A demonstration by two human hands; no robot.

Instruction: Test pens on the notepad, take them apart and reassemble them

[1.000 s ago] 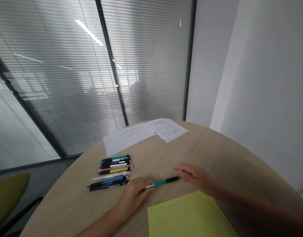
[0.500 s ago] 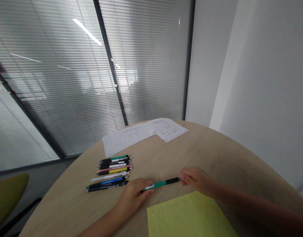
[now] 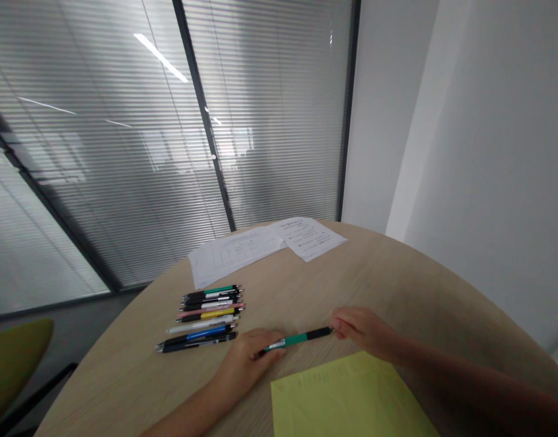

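A green-and-black pen (image 3: 297, 339) lies at a slant between the person's two hands, low over the bench (image 3: 443, 303). The left hand (image 3: 248, 357) holds it by the clip end, thumb on the near side and fingers across the top. The right hand (image 3: 361, 331) is at the other end, past the black grip, with its fingers curled in narrow about the tip; whether they pinch it or only touch it, I cannot tell.

To the left, more pens lie roughly parallel in a row. Nearest is a black pen (image 3: 192, 345), its right end just beside the left hand; next come a blue pen (image 3: 206, 334), a white pen (image 3: 194, 327) and a yellow pen (image 3: 215, 314), then a pink one (image 3: 215, 309) and some dark ones, close together, with a green one (image 3: 221, 290) among the farthest.

In front of the person is a yellow paper piece (image 3: 342, 400) (sheet or envelope, it is hard to say), running off the lower edge of view, near the right forearm. Printed papers (image 3: 242, 250) lie toward the far edge of the bench, well apart from both hands.
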